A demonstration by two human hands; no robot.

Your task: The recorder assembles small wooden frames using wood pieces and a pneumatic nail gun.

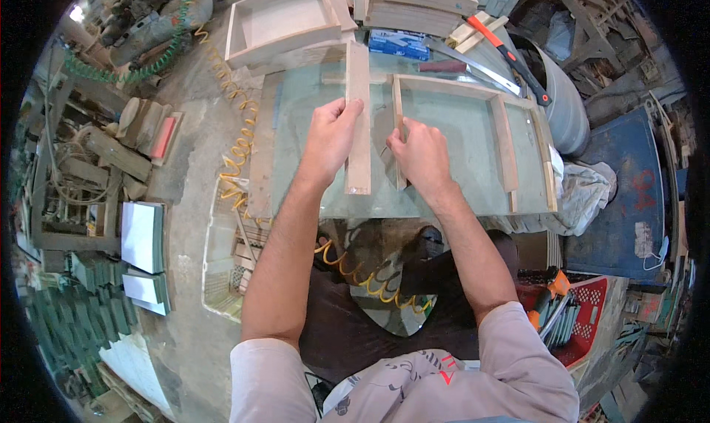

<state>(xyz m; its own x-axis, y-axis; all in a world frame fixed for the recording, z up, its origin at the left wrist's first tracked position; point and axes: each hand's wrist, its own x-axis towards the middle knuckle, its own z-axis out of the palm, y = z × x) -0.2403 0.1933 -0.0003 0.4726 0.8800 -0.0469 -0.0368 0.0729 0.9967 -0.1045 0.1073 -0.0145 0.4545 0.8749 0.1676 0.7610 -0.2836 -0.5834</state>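
Left hand [332,138]: closed on a pale, long, flat wooden board [359,157], thumb on its upper face, fingers wrapped round the left edge. Board lies lengthwise away from the body, over the pale green sheet-topped table [296,171]; whether its underside touches the table cannot be told. Grip near mid-length probably balances it.

Right hand [420,157]: fingers curled in a pinch at the left rail of a light wooden, open-sided rectangular frame [504,146]. Whether it grips the rail or a small item against it: cannot tell. Frame rests on the table, just right of the board; the close spacing likely keeps both within easy reach.

Beyond: a shallow pale wooden box [296,44], a blue cardboard carton [399,44] and an orange-and-black-handled tool [510,61], presumably set towards the far side to leave working room.
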